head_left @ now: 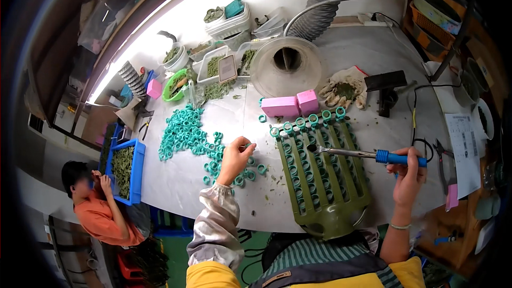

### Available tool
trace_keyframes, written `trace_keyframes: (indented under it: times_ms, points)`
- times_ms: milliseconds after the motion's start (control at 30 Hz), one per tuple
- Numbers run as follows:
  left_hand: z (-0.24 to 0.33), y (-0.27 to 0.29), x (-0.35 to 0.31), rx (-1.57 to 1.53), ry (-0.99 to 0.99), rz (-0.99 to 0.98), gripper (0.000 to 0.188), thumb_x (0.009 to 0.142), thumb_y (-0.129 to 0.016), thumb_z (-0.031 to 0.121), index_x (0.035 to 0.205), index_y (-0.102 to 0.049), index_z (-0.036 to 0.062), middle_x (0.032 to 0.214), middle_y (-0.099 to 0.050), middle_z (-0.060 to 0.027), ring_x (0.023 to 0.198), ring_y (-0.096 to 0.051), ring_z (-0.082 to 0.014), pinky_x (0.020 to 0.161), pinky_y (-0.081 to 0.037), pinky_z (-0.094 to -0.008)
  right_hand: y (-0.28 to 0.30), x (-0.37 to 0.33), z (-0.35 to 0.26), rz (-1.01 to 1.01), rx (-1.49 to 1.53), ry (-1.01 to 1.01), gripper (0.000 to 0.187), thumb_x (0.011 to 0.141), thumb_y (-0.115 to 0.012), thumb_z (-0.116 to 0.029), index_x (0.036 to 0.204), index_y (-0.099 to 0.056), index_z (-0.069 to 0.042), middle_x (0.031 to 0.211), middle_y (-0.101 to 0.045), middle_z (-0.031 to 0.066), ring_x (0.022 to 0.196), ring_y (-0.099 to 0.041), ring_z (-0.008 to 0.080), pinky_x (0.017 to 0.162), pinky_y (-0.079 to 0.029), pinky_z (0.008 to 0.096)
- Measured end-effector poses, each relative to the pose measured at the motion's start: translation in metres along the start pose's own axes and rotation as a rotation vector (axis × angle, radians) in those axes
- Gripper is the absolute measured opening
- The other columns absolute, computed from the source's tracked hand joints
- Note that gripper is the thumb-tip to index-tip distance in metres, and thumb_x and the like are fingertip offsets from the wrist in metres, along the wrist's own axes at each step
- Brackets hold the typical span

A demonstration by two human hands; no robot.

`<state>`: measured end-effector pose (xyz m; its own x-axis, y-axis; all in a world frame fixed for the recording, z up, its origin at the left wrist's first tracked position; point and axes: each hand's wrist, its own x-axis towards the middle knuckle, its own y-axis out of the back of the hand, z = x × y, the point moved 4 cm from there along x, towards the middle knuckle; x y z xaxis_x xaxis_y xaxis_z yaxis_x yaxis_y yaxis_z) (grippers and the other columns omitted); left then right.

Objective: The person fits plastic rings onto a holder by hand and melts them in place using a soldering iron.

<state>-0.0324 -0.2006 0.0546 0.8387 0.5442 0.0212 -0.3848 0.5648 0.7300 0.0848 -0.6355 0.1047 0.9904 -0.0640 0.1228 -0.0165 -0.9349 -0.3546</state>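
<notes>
My right hand (408,172) is closed around the blue handle of a soldering iron (394,158). Its metal shaft points left, and the dark tip lies over an olive-green slatted frame (320,218). Rows of teal rings (302,122) line the frame's bars and its far edge. My left hand (237,159) is to the left of the frame, thumb and fingers pinched together; what lies between the fingertips is too small to make out. Beside and beyond that hand, loose teal rings (184,130) are heaped on the grey table (224,109).
Pink blocks (281,107) and a soiled glove (344,88) sit beyond the frame, near a clear funnel hood (288,66) under a grey duct. Pliers (441,162) lie at right. Tubs of green pieces (216,66) stand behind. At left, a person in orange (104,213) sits by a blue crate (137,173).
</notes>
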Motion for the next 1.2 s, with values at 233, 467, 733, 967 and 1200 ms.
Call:
trace_keyframes:
  times_ms: [233,467,733,967,1200]
  points:
    - [0.035,-0.009,-0.025,-0.427,0.107,-0.314,0.023,0.089,-0.065,0.007,0.112,-0.068,0.0011,0.1,-0.062,-0.0015,0.083,-0.055,-0.0056,0.071,-0.045,-0.0205,-0.034,-0.011,0.016,-0.117,0.009,-0.052,0.03,0.099,-0.053,-0.022,0.087,-0.063,0.004,0.079,-0.067,0.009,0.061,-0.067,0.0151,0.058,-0.057,0.0266]
    - [0.055,-0.017,-0.028,-0.437,-0.179,-0.189,0.026,0.087,-0.068,0.006,0.112,-0.07,0.007,0.113,-0.06,-0.004,0.095,-0.059,-0.0106,0.079,-0.049,-0.0247,-0.058,-0.018,0.027,-0.169,0.0,-0.048,0.031,0.1,-0.051,-0.022,0.089,-0.064,0.003,0.073,-0.068,0.0087,0.062,-0.067,0.0144,0.061,-0.056,0.0268]
    - [0.073,-0.025,-0.018,-0.006,-0.512,-0.02,0.029,0.078,-0.071,0.003,0.106,-0.071,0.0081,0.108,-0.069,-0.0074,0.106,-0.058,-0.0291,0.092,-0.047,-0.0378,-0.071,-0.019,0.045,-0.249,-0.02,-0.064,0.03,0.101,-0.051,-0.024,0.093,-0.064,0.002,0.073,-0.069,0.0097,0.065,-0.068,0.0143,0.065,-0.056,0.0273]
    - [0.07,-0.025,-0.013,0.067,-0.568,-0.069,0.027,0.079,-0.071,0.004,0.106,-0.071,0.0095,0.108,-0.07,-0.0057,0.103,-0.061,-0.0269,0.09,-0.048,-0.0375,-0.067,-0.019,0.035,-0.252,-0.075,-0.011,0.029,0.1,-0.052,-0.021,0.09,-0.065,0.003,0.072,-0.068,0.0088,0.063,-0.067,0.013,0.062,-0.056,0.0261]
    - [0.042,0.008,-0.003,-0.134,-0.339,0.091,0.012,0.089,-0.065,0.004,0.101,-0.067,0.0019,0.093,-0.063,-0.0073,0.082,-0.061,-0.0157,0.073,-0.05,-0.0264,-0.055,-0.019,0.018,-0.181,0.007,-0.076,0.031,0.099,-0.051,-0.02,0.083,-0.064,0.004,0.073,-0.067,0.0085,0.056,-0.065,0.0138,0.057,-0.056,0.0264]
